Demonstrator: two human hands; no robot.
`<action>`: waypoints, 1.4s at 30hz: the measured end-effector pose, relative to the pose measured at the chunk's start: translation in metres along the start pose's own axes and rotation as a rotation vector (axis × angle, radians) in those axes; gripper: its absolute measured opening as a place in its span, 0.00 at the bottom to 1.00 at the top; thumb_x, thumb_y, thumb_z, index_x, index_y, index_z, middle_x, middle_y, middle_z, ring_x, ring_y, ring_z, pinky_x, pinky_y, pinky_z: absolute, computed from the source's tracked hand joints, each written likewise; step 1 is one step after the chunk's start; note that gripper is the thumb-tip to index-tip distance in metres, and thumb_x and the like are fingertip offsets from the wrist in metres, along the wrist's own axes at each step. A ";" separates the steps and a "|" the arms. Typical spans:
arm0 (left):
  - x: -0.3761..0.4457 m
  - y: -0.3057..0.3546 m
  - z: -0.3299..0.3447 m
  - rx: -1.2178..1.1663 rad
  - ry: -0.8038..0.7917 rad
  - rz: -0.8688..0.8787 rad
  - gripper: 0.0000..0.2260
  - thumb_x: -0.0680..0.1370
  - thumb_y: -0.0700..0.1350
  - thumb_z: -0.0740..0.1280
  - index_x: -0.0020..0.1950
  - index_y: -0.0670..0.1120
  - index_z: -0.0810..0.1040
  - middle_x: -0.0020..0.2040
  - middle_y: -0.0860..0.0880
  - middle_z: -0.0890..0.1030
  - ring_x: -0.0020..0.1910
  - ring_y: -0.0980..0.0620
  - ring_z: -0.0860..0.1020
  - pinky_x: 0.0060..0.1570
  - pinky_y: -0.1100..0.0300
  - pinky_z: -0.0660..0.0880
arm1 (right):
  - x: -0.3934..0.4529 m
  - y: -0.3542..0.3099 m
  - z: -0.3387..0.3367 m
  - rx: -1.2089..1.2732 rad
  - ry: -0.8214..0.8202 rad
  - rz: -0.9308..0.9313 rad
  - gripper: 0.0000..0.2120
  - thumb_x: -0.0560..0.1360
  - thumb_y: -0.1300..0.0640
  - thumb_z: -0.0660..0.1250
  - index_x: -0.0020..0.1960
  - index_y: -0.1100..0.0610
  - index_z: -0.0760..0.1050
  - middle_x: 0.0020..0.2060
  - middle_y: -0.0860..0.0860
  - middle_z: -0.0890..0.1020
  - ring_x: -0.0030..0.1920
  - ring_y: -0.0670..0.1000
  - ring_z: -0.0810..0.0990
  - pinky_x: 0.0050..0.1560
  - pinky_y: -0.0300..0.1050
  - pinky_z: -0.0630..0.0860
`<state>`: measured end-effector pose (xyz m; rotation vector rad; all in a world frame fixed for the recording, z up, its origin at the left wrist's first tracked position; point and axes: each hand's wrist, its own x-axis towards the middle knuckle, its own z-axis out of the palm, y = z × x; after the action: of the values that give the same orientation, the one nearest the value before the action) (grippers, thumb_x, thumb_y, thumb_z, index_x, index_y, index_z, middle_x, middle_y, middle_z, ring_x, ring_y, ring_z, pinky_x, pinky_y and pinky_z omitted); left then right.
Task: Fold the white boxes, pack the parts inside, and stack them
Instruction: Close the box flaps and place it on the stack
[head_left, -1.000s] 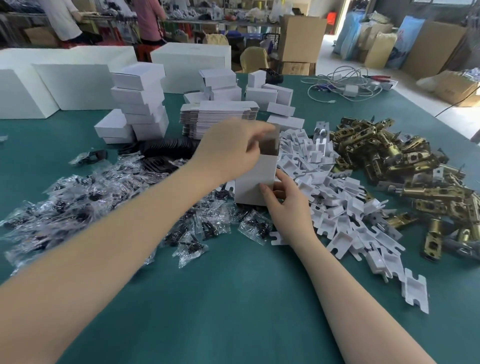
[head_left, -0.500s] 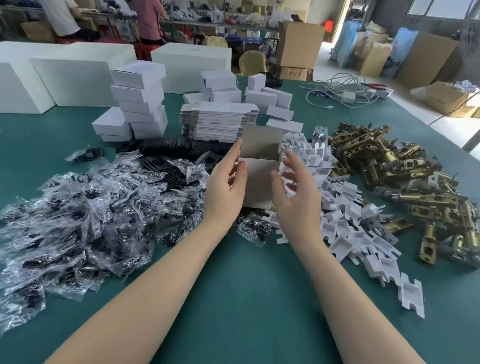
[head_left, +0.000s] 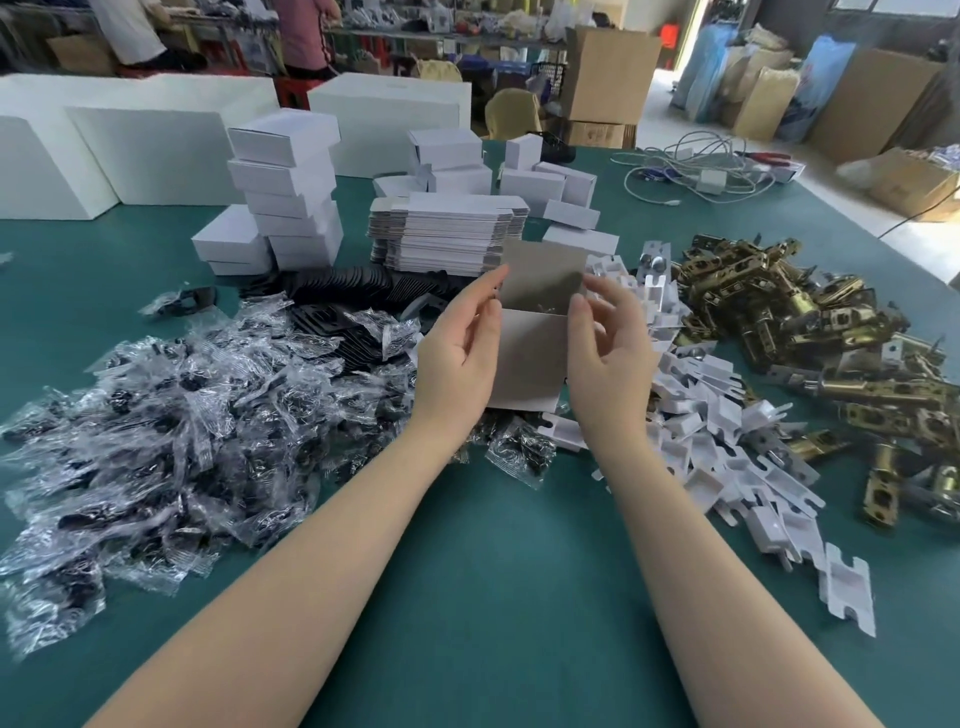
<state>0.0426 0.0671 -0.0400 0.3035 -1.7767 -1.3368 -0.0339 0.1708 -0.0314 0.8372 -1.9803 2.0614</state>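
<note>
Fingers (head_left: 485, 296) of left hand (head_left: 457, 353) straight, flat against left side of open white box (head_left: 530, 358); right hand (head_left: 608, 353) loosely curled beside right side, contact unclear. Box upright on green table (head_left: 493, 571), lid flap raised, between bagged parts (head_left: 182, 415) and white inserts (head_left: 727, 441).

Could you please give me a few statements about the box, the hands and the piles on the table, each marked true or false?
1. The box between the hands stands with its lid flap up. True.
2. The left hand rests flat on the green table. False: it is raised beside the box's left side.
3. The brass latches lie right of the white card inserts. True.
4. The clear bags of parts are heaped right of the box. False: they lie to its left.
5. The right hand holds a brass latch. False: no latch is in it.
</note>
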 end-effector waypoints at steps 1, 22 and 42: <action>-0.001 0.000 0.000 0.000 -0.007 -0.009 0.15 0.84 0.45 0.59 0.64 0.64 0.72 0.63 0.54 0.80 0.61 0.43 0.78 0.63 0.47 0.74 | -0.003 0.001 0.000 -0.012 -0.011 -0.022 0.08 0.82 0.56 0.62 0.59 0.47 0.74 0.47 0.38 0.80 0.46 0.33 0.78 0.46 0.27 0.72; 0.007 0.013 -0.008 -0.201 -0.058 -0.085 0.20 0.79 0.38 0.66 0.65 0.58 0.71 0.56 0.52 0.81 0.51 0.64 0.80 0.51 0.71 0.74 | 0.003 -0.002 -0.002 0.189 -0.114 0.133 0.15 0.81 0.62 0.61 0.58 0.42 0.73 0.48 0.43 0.81 0.46 0.37 0.78 0.47 0.31 0.73; 0.000 -0.007 -0.017 0.246 -0.174 0.314 0.12 0.82 0.49 0.61 0.57 0.44 0.78 0.61 0.52 0.78 0.64 0.55 0.75 0.58 0.50 0.77 | -0.006 0.008 -0.015 -0.209 -0.235 -0.172 0.09 0.78 0.43 0.61 0.54 0.46 0.71 0.63 0.38 0.74 0.63 0.45 0.76 0.58 0.46 0.76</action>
<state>0.0532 0.0534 -0.0453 0.0357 -2.0412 -0.9477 -0.0369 0.1864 -0.0404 1.2025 -2.1081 1.6946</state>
